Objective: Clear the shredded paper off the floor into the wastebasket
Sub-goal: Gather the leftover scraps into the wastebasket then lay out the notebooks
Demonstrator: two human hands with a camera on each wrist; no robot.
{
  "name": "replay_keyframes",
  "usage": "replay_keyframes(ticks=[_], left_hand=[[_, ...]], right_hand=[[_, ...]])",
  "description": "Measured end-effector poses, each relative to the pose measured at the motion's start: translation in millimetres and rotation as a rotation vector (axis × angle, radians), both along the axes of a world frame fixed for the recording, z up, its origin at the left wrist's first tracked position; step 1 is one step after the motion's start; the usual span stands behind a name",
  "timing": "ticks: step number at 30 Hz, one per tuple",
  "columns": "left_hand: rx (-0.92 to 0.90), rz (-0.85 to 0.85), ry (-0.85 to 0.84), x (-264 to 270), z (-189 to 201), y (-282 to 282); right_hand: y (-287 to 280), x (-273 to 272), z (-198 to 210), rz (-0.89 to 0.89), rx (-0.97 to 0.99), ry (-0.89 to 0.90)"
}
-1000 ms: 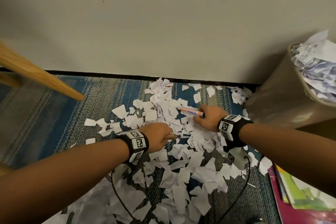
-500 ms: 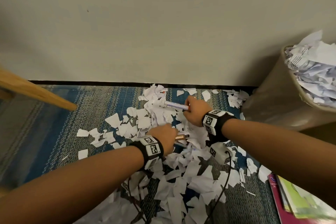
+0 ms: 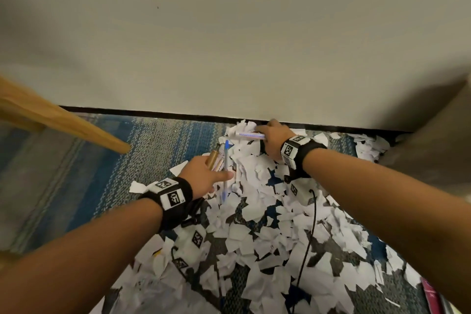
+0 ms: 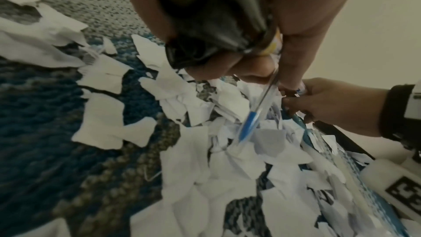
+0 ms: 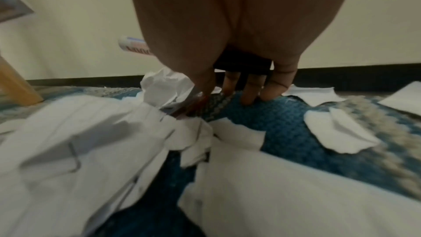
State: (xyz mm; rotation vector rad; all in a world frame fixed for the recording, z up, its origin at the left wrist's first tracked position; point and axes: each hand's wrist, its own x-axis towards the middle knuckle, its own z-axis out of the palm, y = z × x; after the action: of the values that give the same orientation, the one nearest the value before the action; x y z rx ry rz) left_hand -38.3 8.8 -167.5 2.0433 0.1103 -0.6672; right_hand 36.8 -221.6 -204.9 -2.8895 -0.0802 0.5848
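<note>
Gripping pens (image 3: 225, 168), both hands (image 3: 204, 173) over shredded paper (image 3: 257, 211).

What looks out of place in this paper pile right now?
Pens. The left hand grips a blue pen and a gold one; the right hand holds a white marker. Not paper, so likely not wastebasket material.

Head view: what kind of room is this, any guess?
Probably an office or study corner, indoors. Patterned blue-grey carpet meets a plain wall with a dark baseboard, a wooden furniture leg juts in at left, and torn paper and pens litter the floor.
</note>
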Motion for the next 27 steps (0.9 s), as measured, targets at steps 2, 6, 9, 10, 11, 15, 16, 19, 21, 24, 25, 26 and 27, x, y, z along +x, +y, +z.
replay_keyframes(ticks=[2, 6, 9, 10, 11, 15, 16, 19, 21, 24, 25, 26, 27], left_hand=[[0.054, 0.007, -0.01, 2.8, -5.2, 5.2], [0.082, 0.026, -0.017, 7.8, -9.5, 10.2], [0.086, 0.061, -0.033, 10.2, -7.0, 7.6], [0.078, 0.083, -0.038, 11.0, -5.4, 6.3], [0.063, 0.095, -0.044, 11.7, -3.4, 4.6], [-0.002, 0.067, -0.034, 10.9, 6.9, -2.8], [-0.033, 0.072, -0.015, 10.5, 8.9, -4.3], [-0.072, 0.059, 0.001, 7.5, 17.2, -10.1], [-0.056, 0.032, -0.014, 5.4, 21.7, -13.5], [-0.037, 0.008, -0.017, 4.5, 25.4, -17.7], [-0.018, -0.003, -0.016, 3.8, 27.7, -19.6], [-0.002, -0.013, -0.016, 2.9, 30.5, -21.6], [0.003, -0.022, -0.013, 1.9, 33.8, -24.6]], right_hand=[[9.2, 1.5, -4.2, 0.047, 0.041, -0.008], [24.0, -5.0, -13.9, 0.173, 0.023, -0.058], [16.8, -10.4, -10.0, 0.194, 0.008, -0.031], [11.8, -12.3, -7.6, 0.204, -0.01, -0.01], [5.4, -14.9, -5.6, 0.216, -0.031, 0.004], [-23.3, -37.2, 2.1, 0.248, -0.18, 0.049], [-30.1, -43.1, 4.2, 0.257, -0.217, 0.061], [-47.3, -54.3, 17.3, 0.216, -0.243, 0.108], [-55.8, -56.9, 27.3, 0.2, -0.218, 0.123], [-63.9, -60.3, 43.8, 0.18, -0.178, 0.153], [-67.0, -61.9, 50.1, 0.16, -0.143, 0.166], [-70.8, -63.8, 56.4, 0.137, -0.097, 0.17], [-74.1, -67.1, 64.0, 0.111, -0.04, 0.176]])
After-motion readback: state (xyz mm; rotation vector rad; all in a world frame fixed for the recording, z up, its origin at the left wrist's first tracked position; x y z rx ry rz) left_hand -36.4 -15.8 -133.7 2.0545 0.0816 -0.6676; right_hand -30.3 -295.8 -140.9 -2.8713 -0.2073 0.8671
